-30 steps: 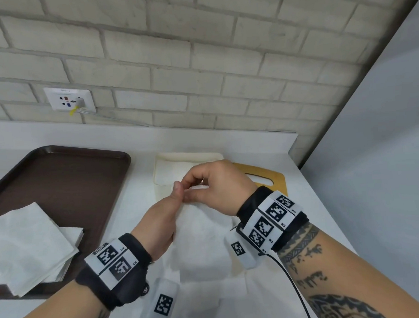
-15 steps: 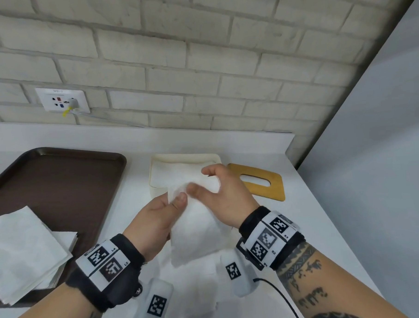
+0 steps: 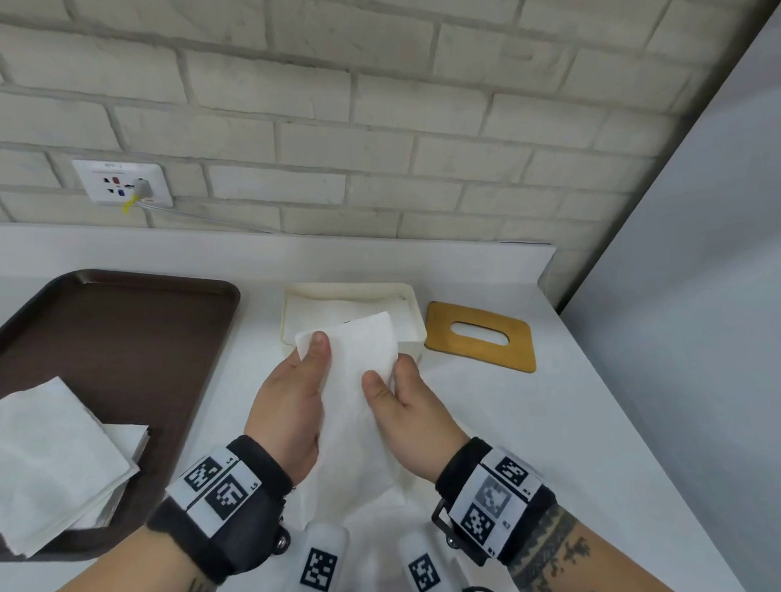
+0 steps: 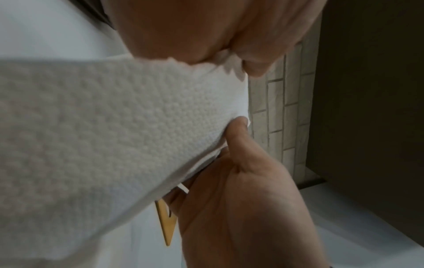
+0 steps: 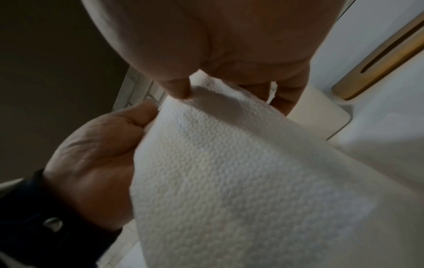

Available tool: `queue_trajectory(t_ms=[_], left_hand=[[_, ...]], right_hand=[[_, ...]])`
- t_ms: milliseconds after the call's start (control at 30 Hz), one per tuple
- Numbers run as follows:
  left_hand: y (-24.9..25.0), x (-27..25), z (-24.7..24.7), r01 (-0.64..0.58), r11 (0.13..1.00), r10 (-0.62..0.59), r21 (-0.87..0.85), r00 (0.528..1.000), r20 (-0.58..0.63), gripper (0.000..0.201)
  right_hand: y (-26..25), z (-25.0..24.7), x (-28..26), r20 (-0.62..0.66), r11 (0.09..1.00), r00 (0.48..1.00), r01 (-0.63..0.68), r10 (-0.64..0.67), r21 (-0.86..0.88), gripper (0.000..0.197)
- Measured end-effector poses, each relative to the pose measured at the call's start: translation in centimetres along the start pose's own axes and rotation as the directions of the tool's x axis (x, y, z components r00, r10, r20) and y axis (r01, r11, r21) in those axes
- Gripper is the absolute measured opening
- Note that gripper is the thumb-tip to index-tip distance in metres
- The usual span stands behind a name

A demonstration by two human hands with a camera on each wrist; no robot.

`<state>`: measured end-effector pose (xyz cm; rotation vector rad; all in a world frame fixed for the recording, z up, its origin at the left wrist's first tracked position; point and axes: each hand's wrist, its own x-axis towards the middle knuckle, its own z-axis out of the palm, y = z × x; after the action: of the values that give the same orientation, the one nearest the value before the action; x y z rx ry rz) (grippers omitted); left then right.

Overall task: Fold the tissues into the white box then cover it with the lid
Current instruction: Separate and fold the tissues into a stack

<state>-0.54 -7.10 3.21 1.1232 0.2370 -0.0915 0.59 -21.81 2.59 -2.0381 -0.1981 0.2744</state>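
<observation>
Just in front of the white box, the left hand pinches the tissue at its left top corner and the right hand pinches its right edge, a light, limp, tearable sheet probably best held by corners

My head view looks forward and down over the desk, while both wrist views sit close, sharing the held tissue with it.

Tissue now folded narrower, lifted toward the box. Left hand and right hand spread apart (thumbs on top).
</observation>
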Motion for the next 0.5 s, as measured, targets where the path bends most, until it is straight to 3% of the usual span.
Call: queue_trajectory(t_ms=[133, 233, 367, 433, 500], left_hand=[[-0.5, 0.3, -0.6, -0.004, 0.995, 0.011, 0.1, 0.997, -0.071, 0.049], [-0.5, 0.3, -1.2, 0.01, 1.0, -0.009, 0.02, 0.998, -0.059, 0.049], [-0.9, -0.2, -2.1, 0.046, 0.997, -0.045, 0.063, 0.999, -0.028, 0.031], [-1.3, -0.3, -3.7, 0.039, 0.994, -0.029, 0.105, 0.995, -0.094, 0.024], [-1.2, -0.1, -5.8, 0.029, 0.994, -0.008, 0.103, 0.981, -0.195, 0.021]], right_hand=[[0.3, -0.1, 0.3, -0.036, 0.998, 0.998, -0.044, 0.042, -0.048, 0.037], [0.7, 0.1, 0.9, -0.063, 0.991, 0.996, -0.066, 0.059, -0.121, 0.033], [1.0, 1.2, 1.2, -0.064, 0.997, 0.995, -0.075, 0.076, 0.022, 0.025], [1.6, 1.0, 1.5, -0.037, 0.99, 0.993, -0.112, 0.116, 0.08, 0.023], [2.7, -0.1, 2.0, -0.092, 0.977, 0.975, -0.192, 0.201, 0.098, 0.019]])
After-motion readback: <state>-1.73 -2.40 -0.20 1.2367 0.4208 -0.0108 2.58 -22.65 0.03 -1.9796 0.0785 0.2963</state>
